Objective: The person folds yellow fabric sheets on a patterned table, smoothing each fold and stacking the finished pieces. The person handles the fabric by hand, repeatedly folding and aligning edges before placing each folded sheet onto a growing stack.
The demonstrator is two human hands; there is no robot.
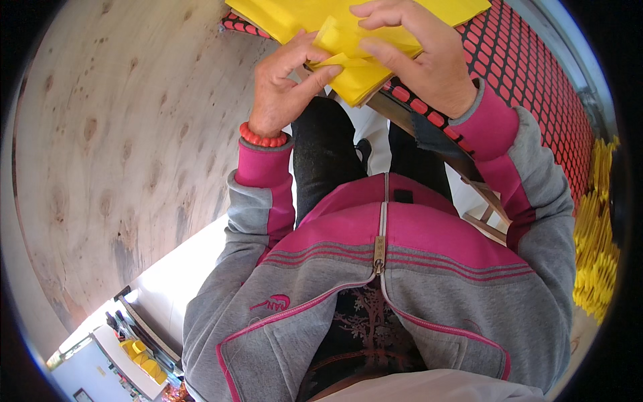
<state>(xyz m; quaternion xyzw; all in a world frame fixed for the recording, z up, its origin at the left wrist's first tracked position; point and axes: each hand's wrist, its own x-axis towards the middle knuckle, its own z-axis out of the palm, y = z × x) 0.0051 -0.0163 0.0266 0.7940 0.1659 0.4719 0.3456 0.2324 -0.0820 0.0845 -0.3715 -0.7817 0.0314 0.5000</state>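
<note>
At the top of the head view, thin yellow sheets [268, 12] lie stacked, one corner pointing toward my body. My left hand [284, 84], with a red bead bracelet [262, 138] at its wrist, pinches a folded-up yellow sheet [348, 61] between thumb and fingers. Over the right part of the stack is my right hand [432, 57], its thumb and fingers curved and apart, holding nothing that I can see. Whether its thumb tip touches the sheet, I cannot tell. The far end of the stack is cut off by the view's top edge.
A wooden board surface [120, 134] spans the left. Under and right of the sheets lies a red-and-black patterned cloth [536, 87]. Yellow bundles [596, 248] hang or lie at the far right. A shelf with yellow objects [144, 358] stands at lower left.
</note>
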